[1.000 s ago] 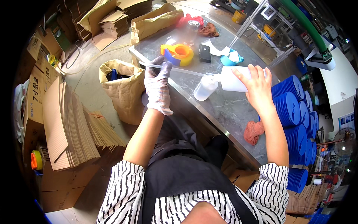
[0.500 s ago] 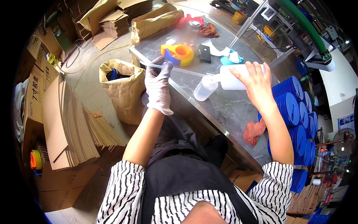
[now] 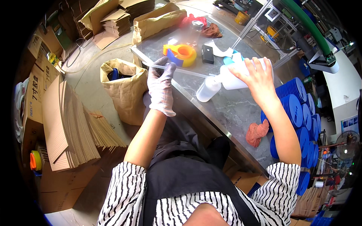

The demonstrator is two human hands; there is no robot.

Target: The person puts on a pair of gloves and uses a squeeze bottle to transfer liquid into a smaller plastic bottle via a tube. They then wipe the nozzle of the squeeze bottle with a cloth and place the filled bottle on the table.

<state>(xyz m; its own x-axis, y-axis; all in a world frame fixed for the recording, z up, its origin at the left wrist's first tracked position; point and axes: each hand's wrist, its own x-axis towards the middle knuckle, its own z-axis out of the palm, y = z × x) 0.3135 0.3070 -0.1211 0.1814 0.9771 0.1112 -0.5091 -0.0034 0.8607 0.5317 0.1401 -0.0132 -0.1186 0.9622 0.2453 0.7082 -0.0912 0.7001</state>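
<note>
My left hand [image 3: 162,86], in a grey knitted glove, pinches a thin translucent tube [image 3: 184,70] that reaches right toward the top of a small translucent bottle [image 3: 208,90]. That bottle stands slightly tilted near the table's edge, and a cloudy level shows inside it. My bare right hand [image 3: 258,77] is wrapped over a larger white bottle [image 3: 232,78], tipped on its side with its neck at the small bottle's mouth. Whether liquid is flowing between the two is too small to tell.
Behind them on the grey table [image 3: 226,109] are a yellow-and-blue tape dispenser [image 3: 180,55], a black box [image 3: 207,54] and a reddish cloth [image 3: 257,133]. Stacked blue discs [image 3: 292,109] line the right. A paper sack [image 3: 126,90] and cardboard sheets [image 3: 71,128] stand left.
My right hand has tilted the white bottle further, its base rising and its neck staying at the small bottle. My left hand and the tube have barely moved.
</note>
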